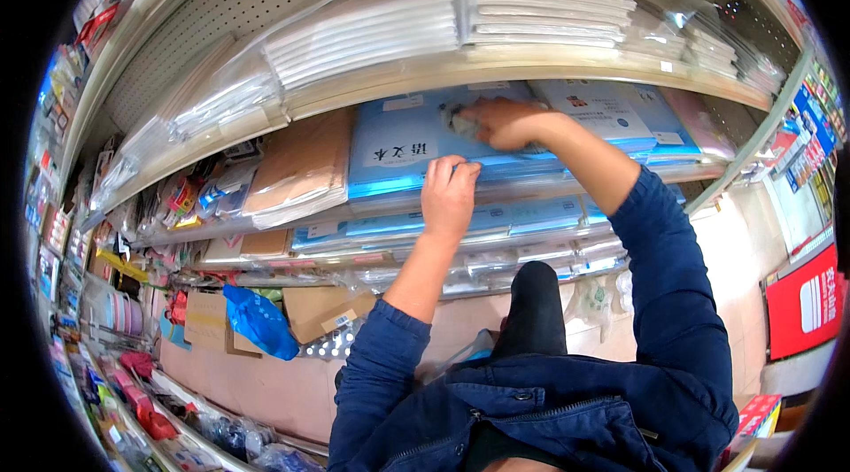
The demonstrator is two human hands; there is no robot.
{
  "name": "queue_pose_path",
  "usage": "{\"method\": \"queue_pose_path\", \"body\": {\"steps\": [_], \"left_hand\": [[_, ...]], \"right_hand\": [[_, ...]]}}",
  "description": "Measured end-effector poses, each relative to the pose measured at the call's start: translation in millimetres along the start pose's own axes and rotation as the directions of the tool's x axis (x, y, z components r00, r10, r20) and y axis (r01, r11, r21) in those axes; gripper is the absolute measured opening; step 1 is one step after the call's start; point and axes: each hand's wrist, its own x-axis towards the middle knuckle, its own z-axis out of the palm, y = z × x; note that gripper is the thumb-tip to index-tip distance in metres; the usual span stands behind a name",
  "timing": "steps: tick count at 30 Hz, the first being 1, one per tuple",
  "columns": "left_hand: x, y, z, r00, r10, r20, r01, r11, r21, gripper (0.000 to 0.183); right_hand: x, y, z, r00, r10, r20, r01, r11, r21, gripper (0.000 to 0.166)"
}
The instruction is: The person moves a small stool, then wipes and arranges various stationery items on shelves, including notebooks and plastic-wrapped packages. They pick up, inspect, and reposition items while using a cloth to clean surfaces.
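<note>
My left hand [449, 196] is at the front edge of a stack of blue exercise books [388, 133], its fingers curled against that edge. Farther back, my right hand [508, 121] is low over the same covers, blurred by motion. Under its fingertips is a small crumpled grey thing [463, 123] that looks like a cloth; the fingers hide part of it. The covers bear printed writing. To the right lies another stack of blue and white books [597, 117]. Brown paper envelopes or covers [302, 156] in clear plastic lie to the left.
Above my hands juts an upper shelf [531, 60] with plastic-wrapped white paper stacks [365, 33]. A lower shelf holds more blue books [458, 223]. On the floor are cardboard boxes [325, 312] and a blue plastic bag [259, 322]. A red box [803, 302] stands at right.
</note>
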Motion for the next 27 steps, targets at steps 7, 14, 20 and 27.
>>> {"method": "queue_pose_path", "body": {"steps": [7,14,20,27], "left_hand": [[-0.1,-2.4,2.1,0.983,-0.169,0.068,0.176,0.976,-0.125,0.037],[5.8,25.1,5.5,0.996,0.015,0.086,-0.017,1.0,0.025,0.038],[40.1,85.3,47.8,0.962,0.221,0.159,-0.194,0.966,-0.172,0.038],[50.3,111.7,95.7,0.966,0.125,0.224,-0.083,0.979,-0.188,0.028]], "right_hand": [[-107.9,-14.1,-23.3,0.927,-0.36,0.106,0.293,0.872,0.391,0.041],[-194.7,85.4,-60.1,0.985,0.112,-0.129,0.088,0.311,0.946,0.043],[-158.7,177.2,-64.5,0.485,0.809,-0.331,-0.242,0.488,0.839,0.042],[-101.9,151.7,-65.4,0.787,0.411,-0.46,-0.551,0.804,-0.225,0.055]]}}
